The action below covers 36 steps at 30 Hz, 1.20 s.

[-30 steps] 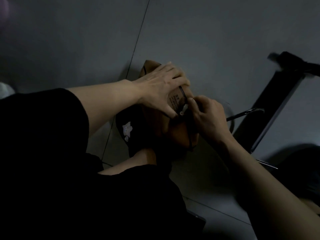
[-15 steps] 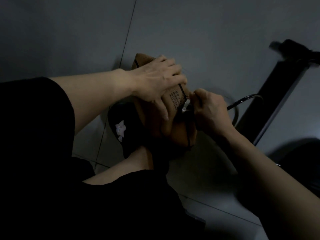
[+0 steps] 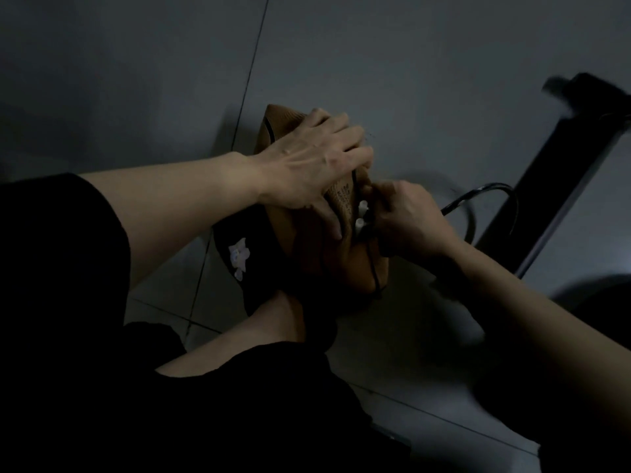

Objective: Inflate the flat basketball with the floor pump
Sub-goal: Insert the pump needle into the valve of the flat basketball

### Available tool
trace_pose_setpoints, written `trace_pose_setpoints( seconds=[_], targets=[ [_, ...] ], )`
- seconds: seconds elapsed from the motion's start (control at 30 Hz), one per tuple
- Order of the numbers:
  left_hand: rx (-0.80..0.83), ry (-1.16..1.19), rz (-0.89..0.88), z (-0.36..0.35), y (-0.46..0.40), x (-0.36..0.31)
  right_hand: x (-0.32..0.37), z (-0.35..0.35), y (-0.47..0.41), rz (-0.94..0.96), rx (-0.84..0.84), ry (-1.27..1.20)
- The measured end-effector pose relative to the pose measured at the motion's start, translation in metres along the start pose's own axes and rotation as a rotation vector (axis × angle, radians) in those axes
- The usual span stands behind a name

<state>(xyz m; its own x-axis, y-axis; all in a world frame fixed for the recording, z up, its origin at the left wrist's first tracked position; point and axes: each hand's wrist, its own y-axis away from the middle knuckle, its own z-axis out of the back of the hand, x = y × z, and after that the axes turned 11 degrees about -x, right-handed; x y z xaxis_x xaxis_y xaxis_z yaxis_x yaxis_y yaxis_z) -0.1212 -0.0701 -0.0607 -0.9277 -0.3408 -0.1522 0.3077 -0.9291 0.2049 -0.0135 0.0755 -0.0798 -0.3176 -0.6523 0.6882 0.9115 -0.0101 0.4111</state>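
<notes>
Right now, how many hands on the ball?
2: left hand spread over the basketball top; right hand at its right side, pinching the white nozzle.

Setting: dim indoor room, type unclear
Floor (image 3: 392, 63): large grey tiles, grout lines
Furniture: dark leg (image 3: 546, 186) at 2 o'clock
</notes>
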Motion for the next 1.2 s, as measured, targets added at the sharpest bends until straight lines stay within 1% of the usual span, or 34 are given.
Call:
trace_pose_setpoints(
  seconds=[0.1,0.17,0.27,0.37,0.4,0.47,0.53,0.57,0.6,0.67,0.7,0.73,0.8,0.9,1.0,1.07,1.13,1.2],
  targets=[
    [-0.001,-0.001,0.011,0.000,0.001,-0.002,0.004,-0.001,-0.007,-0.084,0.055,-0.074],
    [0.007,0.005,0.016,0.000,0.002,-0.002,0.006,-0.005,-0.007,-0.050,0.057,-0.025],
    [-0.004,0.020,0.012,0.001,0.003,-0.003,0.008,-0.012,-0.001,0.048,-0.007,0.091],
    [-0.034,0.025,-0.014,0.002,0.002,-0.005,0.009,-0.019,0.002,0.036,-0.035,0.104],
    [-0.057,0.022,-0.026,0.002,0.002,-0.006,0.010,-0.021,0.002,0.004,-0.040,0.076],
    [-0.095,0.013,-0.043,0.002,0.002,-0.008,0.011,-0.025,0.001,-0.100,-0.055,-0.070],
    [-0.081,0.015,-0.028,0.002,0.002,-0.009,0.013,-0.024,-0.003,-0.191,-0.059,-0.190],
    [-0.069,0.020,-0.021,0.003,0.003,-0.008,0.014,-0.024,-0.003,-0.183,-0.048,-0.163],
    [-0.069,0.022,-0.022,0.003,0.002,-0.009,0.012,-0.023,-0.003,-0.128,-0.048,-0.062],
    [-0.084,0.007,-0.036,0.003,0.002,-0.010,0.010,-0.022,0.001,0.038,-0.094,0.183],
    [-0.083,0.005,-0.039,0.003,0.002,-0.011,0.009,-0.022,0.004,0.119,-0.131,0.240],
    [-0.067,0.005,-0.039,0.004,0.001,-0.011,0.009,-0.022,0.006,0.175,-0.168,0.247],
    [-0.038,0.012,-0.017,0.004,0.001,-0.009,0.008,-0.023,0.005,0.170,-0.192,0.196],
    [0.025,0.066,0.048,0.007,0.005,-0.002,0.002,-0.023,-0.001,0.107,-0.150,0.122],
    [0.127,0.171,0.111,0.011,0.007,0.006,-0.006,-0.006,0.002,0.093,-0.134,-0.133],
    [0.161,0.222,0.156,0.012,0.007,0.009,-0.008,0.005,0.006,0.091,-0.099,-0.238],
    [0.170,0.241,0.180,0.012,0.005,0.010,-0.009,0.009,0.010,0.083,-0.048,-0.271],
    [0.177,0.251,0.180,0.012,0.003,0.011,-0.009,0.010,0.012,0.087,-0.038,-0.283]
  ],
)
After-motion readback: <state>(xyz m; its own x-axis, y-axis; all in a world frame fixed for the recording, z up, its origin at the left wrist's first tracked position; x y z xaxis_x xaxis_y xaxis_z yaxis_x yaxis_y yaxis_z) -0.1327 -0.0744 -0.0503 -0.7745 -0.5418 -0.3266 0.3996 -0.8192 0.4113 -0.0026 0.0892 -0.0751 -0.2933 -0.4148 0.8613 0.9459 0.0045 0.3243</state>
